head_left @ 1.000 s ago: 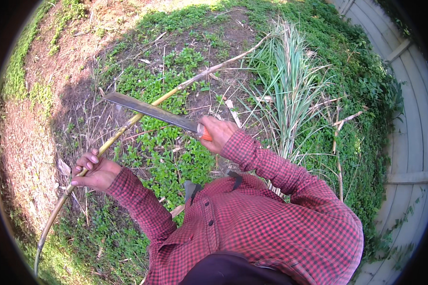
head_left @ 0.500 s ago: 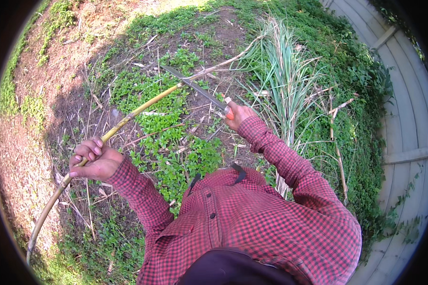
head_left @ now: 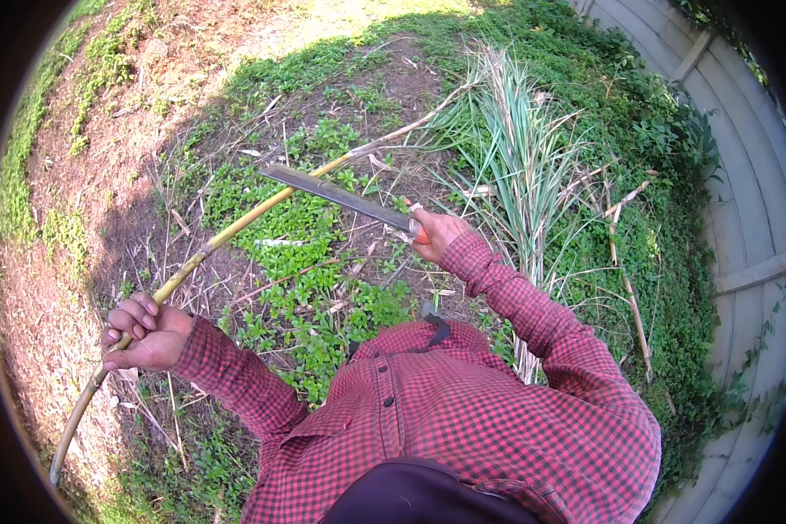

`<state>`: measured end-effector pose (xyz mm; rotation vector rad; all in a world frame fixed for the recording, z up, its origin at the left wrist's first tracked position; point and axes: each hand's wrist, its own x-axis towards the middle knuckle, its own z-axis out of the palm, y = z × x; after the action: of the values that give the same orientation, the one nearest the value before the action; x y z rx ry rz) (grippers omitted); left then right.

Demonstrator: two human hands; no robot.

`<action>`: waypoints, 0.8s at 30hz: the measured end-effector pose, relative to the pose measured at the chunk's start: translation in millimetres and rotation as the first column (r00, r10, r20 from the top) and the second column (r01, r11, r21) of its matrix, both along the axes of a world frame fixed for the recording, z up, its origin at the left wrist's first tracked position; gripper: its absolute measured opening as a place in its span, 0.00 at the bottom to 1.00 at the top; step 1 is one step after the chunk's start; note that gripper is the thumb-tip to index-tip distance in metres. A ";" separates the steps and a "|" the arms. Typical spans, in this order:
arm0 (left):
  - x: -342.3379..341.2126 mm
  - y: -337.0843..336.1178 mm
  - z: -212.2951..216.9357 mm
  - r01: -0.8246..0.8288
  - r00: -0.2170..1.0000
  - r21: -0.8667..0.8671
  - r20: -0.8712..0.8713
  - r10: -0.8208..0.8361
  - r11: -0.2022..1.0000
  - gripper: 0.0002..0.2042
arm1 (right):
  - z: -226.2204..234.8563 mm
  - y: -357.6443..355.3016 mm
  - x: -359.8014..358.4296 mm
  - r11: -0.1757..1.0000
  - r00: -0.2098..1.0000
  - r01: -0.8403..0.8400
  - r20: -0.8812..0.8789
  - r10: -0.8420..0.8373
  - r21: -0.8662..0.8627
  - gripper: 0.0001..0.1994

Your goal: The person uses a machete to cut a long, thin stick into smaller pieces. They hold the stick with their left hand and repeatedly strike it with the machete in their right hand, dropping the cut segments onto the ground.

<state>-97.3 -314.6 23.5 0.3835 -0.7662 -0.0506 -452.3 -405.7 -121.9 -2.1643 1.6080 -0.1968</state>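
Across the ground in front of the person, a long, slender, yellow-green cane-like stalk (head_left: 236, 226) lies on a diagonal: lower left to upper right, browner towards both ends, bowing down past the left hand (head_left: 153, 339).

Left hand: fingers wrapped round the stalk, thumb on the lower side. Grip sits on the lower-left stretch, with a length of stalk hanging below it out to the rim of the view.

Right hand (head_left: 441, 236): holding a long, flat, grey metal blade (head_left: 349, 199) by its orange handle (head_left: 422, 236). Grip looks snug; most of those fingers are hidden, so can't tell exact finger placement.

Key relation: blade vs stalk. Blade's long axis runs upper left from the right hand, crossing the stalk at a broad slant, not square. Crossing is near the blade's tip, tip just past the stalk, on the stretch up and right of the left hand. Blade overlaps the stalk in view; can't tell whether they touch.

Right hand is nearer that crossing; left is further down the stalk, well apart from the blade.

Far end of the stalk thins and runs into a clump of long, narrow, grey-green leaves (head_left: 528, 153), beyond the right hand. Low, bright green leafy plants (head_left: 301, 229) cover the ground under the crossing.
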 end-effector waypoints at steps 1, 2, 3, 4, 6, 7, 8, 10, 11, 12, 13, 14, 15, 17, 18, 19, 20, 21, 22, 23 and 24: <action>-5.5 -1.9 2.7 0.000 1.000 0.000 -0.010 0.000 1.000 0.20 | -3.6 -3.2 -8.4 1.000 1.000 -0.021 0.014 0.021 -0.014 0.19; -10.2 -3.1 7.5 -0.002 1.000 0.000 -0.018 0.002 1.000 0.20 | -32.3 -17.2 -18.6 0.996 0.997 0.054 0.050 -0.050 -0.071 0.19; -15.4 -4.3 11.9 -0.010 0.999 -0.021 -0.032 0.010 1.000 0.20 | -52.6 -35.2 -33.8 0.987 0.988 0.148 0.045 -0.146 -0.063 0.18; -12.1 -3.1 16.1 -0.004 0.999 -0.035 -0.037 0.003 0.999 0.20 | -70.5 -51.6 -48.9 0.970 0.971 0.237 0.046 -0.235 -0.051 0.18; -16.3 -4.1 16.4 0.004 1.000 -0.017 0.006 -0.004 1.000 0.20 | -75.0 -60.1 -63.2 0.962 0.964 0.267 0.007 -0.267 -0.060 0.17; -21.3 -5.6 18.3 0.004 1.000 -0.003 0.027 -0.004 1.000 0.20 | -63.1 -51.5 -57.8 0.963 0.964 0.265 -0.005 -0.265 0.043 0.17; -26.7 -11.1 21.7 -0.073 0.997 -0.010 -0.014 0.073 0.997 0.20 | -49.2 -54.9 -52.7 0.989 0.989 0.146 0.020 -0.145 -0.017 0.17; -32.7 -12.6 25.8 -0.090 0.996 -0.032 -0.005 0.090 0.995 0.21 | -43.8 -59.5 -55.5 0.996 0.999 0.002 0.038 0.001 -0.088 0.17; -33.3 -12.1 28.6 -0.100 0.995 -0.043 0.000 0.100 0.994 0.22 | -46.2 -64.0 -57.9 0.994 0.999 -0.030 0.039 0.034 -0.101 0.17; -30.3 -8.1 32.9 -0.113 0.993 -0.032 -0.048 0.111 0.993 0.23 | -49.6 -67.9 -60.7 0.992 0.997 -0.059 0.039 0.064 -0.114 0.17; -28.4 -4.0 36.8 -0.101 0.994 -0.037 -0.037 0.099 0.994 0.23 | -61.9 -82.5 -69.8 0.995 0.998 0.055 0.030 -0.053 -0.085 0.17; -27.2 2.8 43.4 -0.092 0.996 -0.041 -0.021 0.092 0.995 0.23 | -81.0 -103.9 -81.8 0.985 0.986 0.165 0.023 -0.164 -0.056 0.18; -21.9 9.5 45.9 -0.085 0.996 -0.034 -0.002 0.085 0.996 0.23 | -95.5 -115.0 -89.9 0.962 0.962 0.273 0.012 -0.273 -0.016 0.18; -13.3 20.4 44.6 -0.080 0.996 -0.044 -0.029 0.078 0.996 0.22 | -86.9 -117.2 -95.2 0.960 0.960 0.278 -0.039 -0.278 0.009 0.19; -9.4 23.2 42.7 -0.079 0.997 -0.046 -0.018 0.079 0.996 0.22 | -70.4 -108.7 -90.2 0.986 0.985 0.166 -0.041 -0.165 0.018 0.19; -6.9 27.1 43.5 -0.077 0.997 -0.046 -0.001 0.077 0.996 0.22 | -56.7 -101.0 -85.0 0.998 0.998 0.054 -0.035 -0.053 0.031 0.19; -5.7 29.9 42.4 -0.098 0.995 -0.044 -0.015 0.097 0.994 0.22 | -58.8 -100.7 -82.3 1.000 1.000 0.000 -0.021 0.000 0.002 0.19; -5.0 27.8 41.7 -0.107 0.994 -0.046 -0.028 0.106 0.993 0.22 | -60.3 -101.5 -81.4 0.999 0.999 -0.041 -0.005 0.041 -0.030 0.19; -3.9 26.8 42.3 -0.116 0.993 -0.048 -0.041 0.114 0.992 0.22 | -61.8 -103.1 -81.3 0.995 0.997 -0.081 0.009 0.082 -0.064 0.19; -0.7 28.1 44.3 -0.104 0.994 -0.032 -0.046 0.103 0.994 0.22 | -74.8 -112.1 -80.9 0.999 1.000 0.019 0.017 -0.018 -0.045 0.19; 1.2 27.1 42.9 -0.086 0.995 -0.024 -0.061 0.085 0.996 0.22 | -94.0 -129.5 -86.1 0.992 0.992 0.125 0.015 -0.125 -0.034 0.18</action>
<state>-96.1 -287.5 66.5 0.3877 -0.6903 0.0282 -538.4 -535.3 -215.9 -2.0852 1.7467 -0.2781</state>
